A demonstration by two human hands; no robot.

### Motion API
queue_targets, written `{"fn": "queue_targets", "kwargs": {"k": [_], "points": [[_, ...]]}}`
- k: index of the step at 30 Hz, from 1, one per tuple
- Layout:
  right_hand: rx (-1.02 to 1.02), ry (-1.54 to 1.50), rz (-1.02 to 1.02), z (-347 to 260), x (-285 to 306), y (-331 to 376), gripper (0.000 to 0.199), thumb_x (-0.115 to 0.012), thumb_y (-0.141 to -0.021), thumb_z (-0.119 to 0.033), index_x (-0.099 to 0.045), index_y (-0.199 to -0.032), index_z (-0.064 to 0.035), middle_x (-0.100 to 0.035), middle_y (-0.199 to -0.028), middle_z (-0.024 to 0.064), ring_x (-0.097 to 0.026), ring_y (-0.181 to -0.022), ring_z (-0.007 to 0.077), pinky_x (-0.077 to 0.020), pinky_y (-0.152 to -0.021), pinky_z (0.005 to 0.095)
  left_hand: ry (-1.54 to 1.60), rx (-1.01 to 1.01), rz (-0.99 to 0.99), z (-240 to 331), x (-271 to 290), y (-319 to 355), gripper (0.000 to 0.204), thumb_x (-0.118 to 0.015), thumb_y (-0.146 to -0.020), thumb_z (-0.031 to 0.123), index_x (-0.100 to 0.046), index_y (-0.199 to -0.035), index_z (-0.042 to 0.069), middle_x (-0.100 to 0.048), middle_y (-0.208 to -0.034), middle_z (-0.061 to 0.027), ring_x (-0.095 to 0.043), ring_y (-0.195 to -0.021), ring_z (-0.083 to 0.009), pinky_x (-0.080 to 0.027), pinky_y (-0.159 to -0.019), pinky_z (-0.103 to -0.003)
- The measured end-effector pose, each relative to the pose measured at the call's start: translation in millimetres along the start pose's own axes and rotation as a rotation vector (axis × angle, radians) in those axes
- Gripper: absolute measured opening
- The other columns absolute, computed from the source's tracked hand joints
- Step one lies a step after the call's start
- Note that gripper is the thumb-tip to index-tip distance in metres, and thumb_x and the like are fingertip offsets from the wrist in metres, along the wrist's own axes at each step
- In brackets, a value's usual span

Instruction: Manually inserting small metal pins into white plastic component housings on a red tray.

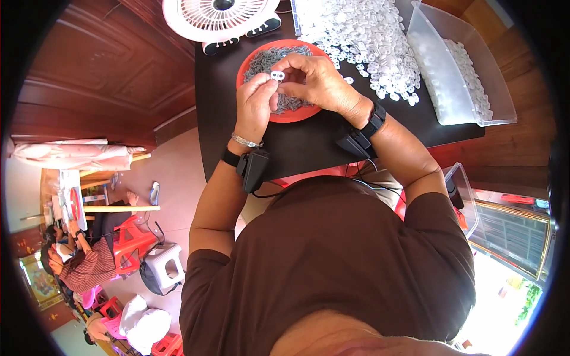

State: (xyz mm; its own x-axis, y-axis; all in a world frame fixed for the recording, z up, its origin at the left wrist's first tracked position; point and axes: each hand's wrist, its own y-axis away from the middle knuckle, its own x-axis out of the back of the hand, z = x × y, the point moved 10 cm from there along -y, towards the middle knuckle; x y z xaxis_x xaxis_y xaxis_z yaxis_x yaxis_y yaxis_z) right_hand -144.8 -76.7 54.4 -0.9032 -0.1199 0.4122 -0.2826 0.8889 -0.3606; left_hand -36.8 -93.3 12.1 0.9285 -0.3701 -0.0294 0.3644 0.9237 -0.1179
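Observation:
A small white plastic piece with two holes (277,76) is pinched between the thumb and fingers of my left hand (255,104). My right hand (320,83) meets it from the other side, thumb and forefinger curled at the piece; anything small between those fingertips cannot be made out. Both hands are above a round orange-red basin (241,74) filled with small grey plug-like parts (261,59). Beyond my right hand, a large heap of similar white pieces (380,41) spreads over the dark table (228,142).
A white fan (222,15) stands at the far left of the table. To the right sits a clear plastic bin (439,77) with white pieces in it. Black devices are strapped to both my wrists, with cables hanging down. At far left, a person in stripes (92,261) sits near stools.

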Motion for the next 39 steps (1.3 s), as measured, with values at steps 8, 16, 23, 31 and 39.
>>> {"fn": "queue_targets", "kwargs": {"k": [8, 16, 23, 31, 39], "points": [[0.204, 0.169, 0.005, -19.1, -1.3, 0.9, 0.028, -0.074, -0.075, -0.007, -0.062, -0.100, -0.0051, -0.066, -0.087, 0.0048, -0.062, -0.074, 0.0132, -0.0504, -0.067, 0.0254, 0.005, 0.062, 0.022, -3.3, 1.3, -0.9, 0.024, -0.051, -0.090, 0.023, -0.062, -0.090, 0.001, -0.052, -0.057, 0.0014, -0.047, -0.049, -0.0059, -0.033, -0.046, -0.018], [0.244, 0.355, 0.084, -31.8, -5.6, 5.1, 0.032, -0.074, -0.073, -0.012, -0.061, -0.101, -0.0038, -0.065, -0.086, 0.0105, -0.066, -0.076, 0.0255, -0.0522, -0.065, 0.0330, -0.019, 0.036, 0.028, -2.5, 0.2, -0.5, 0.024, -0.051, -0.091, 0.022, -0.061, -0.085, 0.001, -0.056, -0.059, -0.0015, -0.050, -0.049, -0.0068, -0.036, -0.046, -0.018], [0.316, 0.369, 0.102, -35.8, -5.1, 8.0, 0.027, -0.070, -0.078, -0.017, -0.061, -0.099, -0.0034, -0.065, -0.081, 0.0113, -0.065, -0.072, 0.0280, -0.0515, -0.062, 0.0337, 0.060, 0.027, 0.023, -5.7, 4.1, -1.2, 0.026, -0.049, -0.092, 0.022, -0.060, -0.083, 0.000, -0.059, -0.063, -0.0052, -0.052, -0.051, -0.0096, -0.038, -0.047, -0.020], [0.322, 0.365, 0.093, -36.1, -6.2, 9.2, 0.022, -0.068, -0.080, -0.016, -0.061, -0.098, -0.0045, -0.065, -0.075, 0.0106, -0.065, -0.068, 0.0276, -0.0508, -0.059, 0.0327, 0.031, 0.016, -0.003, -3.0, 2.1, 1.0, 0.030, -0.047, -0.090, 0.023, -0.059, -0.078, -0.001, -0.059, -0.064, -0.0064, -0.053, -0.052, -0.0111, -0.039, -0.047, -0.021], [0.317, 0.342, 0.105, -38.0, -5.2, 10.6, 0.023, -0.070, -0.079, -0.015, -0.062, -0.099, -0.0053, -0.066, -0.077, 0.0098, -0.066, -0.070, 0.0254, -0.0516, -0.061, 0.0306, 0.004, -0.085, -0.011, 13.0, -1.0, 6.0, 0.029, -0.046, -0.092, 0.022, -0.059, -0.080, -0.001, -0.056, -0.063, -0.0040, -0.052, -0.053, -0.0098, -0.039, -0.048, -0.021]]}}
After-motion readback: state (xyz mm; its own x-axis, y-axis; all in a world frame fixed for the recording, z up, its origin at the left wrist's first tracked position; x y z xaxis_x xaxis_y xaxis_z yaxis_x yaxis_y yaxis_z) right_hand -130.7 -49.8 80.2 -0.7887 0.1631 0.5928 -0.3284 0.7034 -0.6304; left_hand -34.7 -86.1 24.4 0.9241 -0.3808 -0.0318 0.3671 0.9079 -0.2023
